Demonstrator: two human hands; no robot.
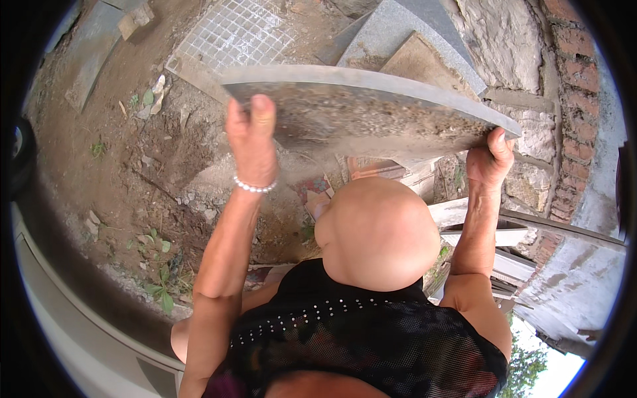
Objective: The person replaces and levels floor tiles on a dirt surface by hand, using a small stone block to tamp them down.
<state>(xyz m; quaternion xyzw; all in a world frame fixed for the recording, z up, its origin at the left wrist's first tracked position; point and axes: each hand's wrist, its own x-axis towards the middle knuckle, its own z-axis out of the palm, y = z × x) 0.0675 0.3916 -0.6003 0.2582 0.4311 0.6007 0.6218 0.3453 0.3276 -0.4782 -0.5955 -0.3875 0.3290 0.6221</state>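
Note:
A long grey stone slab is held up in front of me, tilted, with its pale edge at the top and a rough, dirt-caked face toward me. My left hand, with a white bead bracelet at the wrist, grips its left end. At the other end my right hand is closed on the lower corner, thumb on the near face. The fingers of both hands are mostly hidden behind the slab. Below it is my raised bare knee.
Beyond the slab lie a white wire grid and speckled grey slabs. A stone and brick wall runs along the right, with stacked boards beside it. On the left stands a car; rubble and weeds cover the dirt.

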